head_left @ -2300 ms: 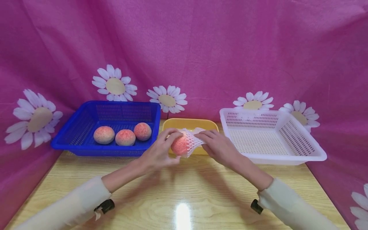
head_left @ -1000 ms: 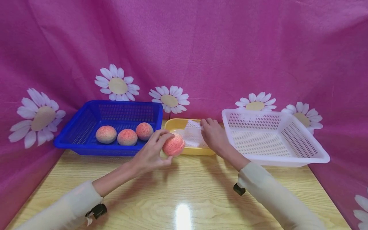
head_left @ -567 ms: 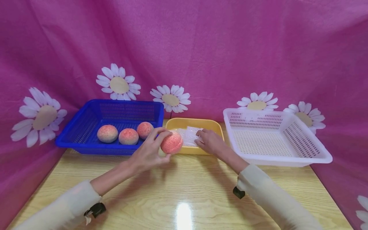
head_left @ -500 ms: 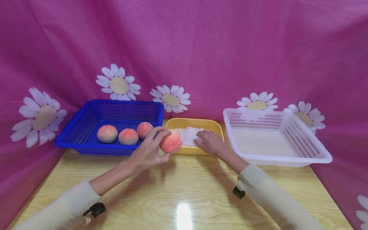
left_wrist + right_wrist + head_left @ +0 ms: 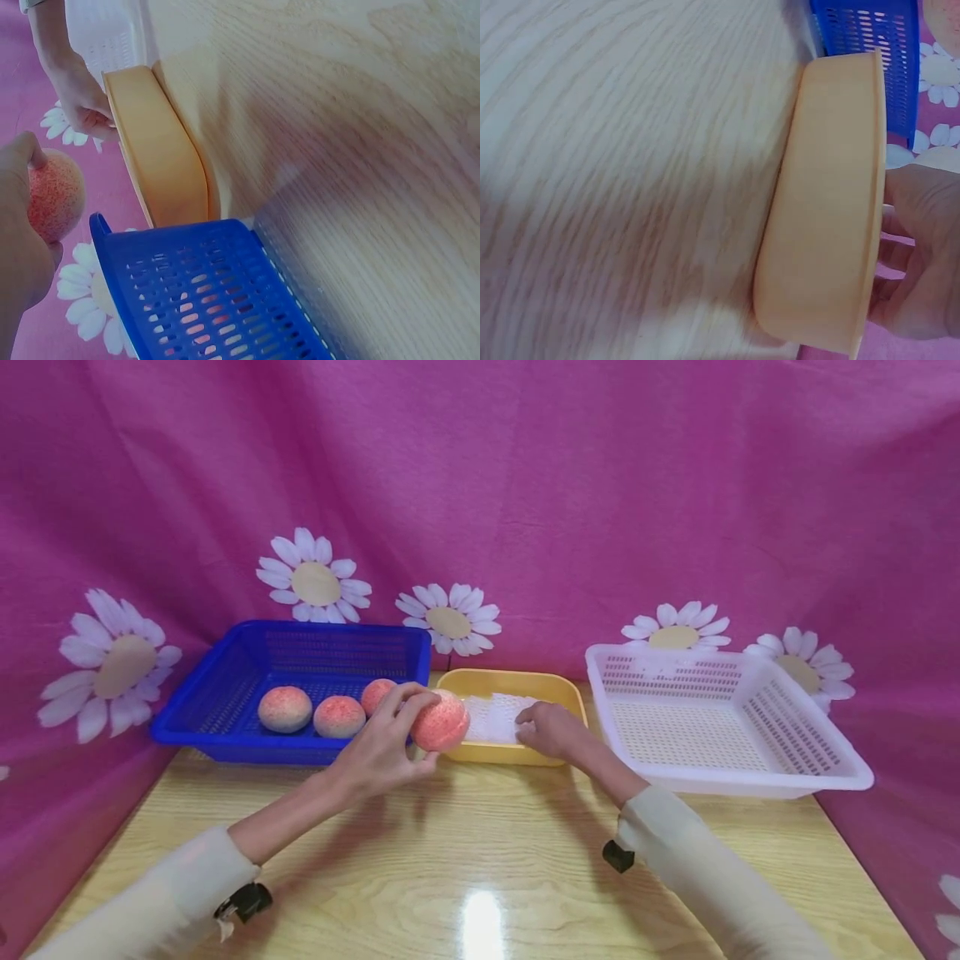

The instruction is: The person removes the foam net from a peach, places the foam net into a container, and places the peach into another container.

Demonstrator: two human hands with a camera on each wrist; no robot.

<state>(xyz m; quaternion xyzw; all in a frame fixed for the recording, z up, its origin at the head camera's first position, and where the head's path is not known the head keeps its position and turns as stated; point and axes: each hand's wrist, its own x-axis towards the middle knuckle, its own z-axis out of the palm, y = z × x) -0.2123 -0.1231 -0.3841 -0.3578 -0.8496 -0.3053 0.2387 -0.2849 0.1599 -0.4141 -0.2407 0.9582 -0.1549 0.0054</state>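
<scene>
My left hand [image 5: 378, 743] grips a red-and-cream peach [image 5: 440, 722] between thumb and fingers. It is held above the table, in front of the gap between the blue basket and the yellow tray. In the left wrist view the same peach [image 5: 56, 196] is bare, without a net. My right hand [image 5: 553, 732] reaches over the front of the yellow tray [image 5: 517, 756], fingers curled at the edge of a white foam fruit net [image 5: 508, 717] and pinching it. In the right wrist view the fingertips of my right hand [image 5: 922, 255] are hidden behind the tray's rim.
The blue basket [image 5: 225, 752] at left holds three more peaches [image 5: 285, 709]. A white perforated basket [image 5: 675, 735] stands at right, its floor showing. Behind everything hangs a pink cloth [image 5: 525, 510] with daisies. Wooden table [image 5: 450, 852] spreads in front.
The net came off the peach, and the right hand laid it down in the yellow tray. The left hand drew the bare peach leftward. The right hand stays at the nets, its fingers more curled.
</scene>
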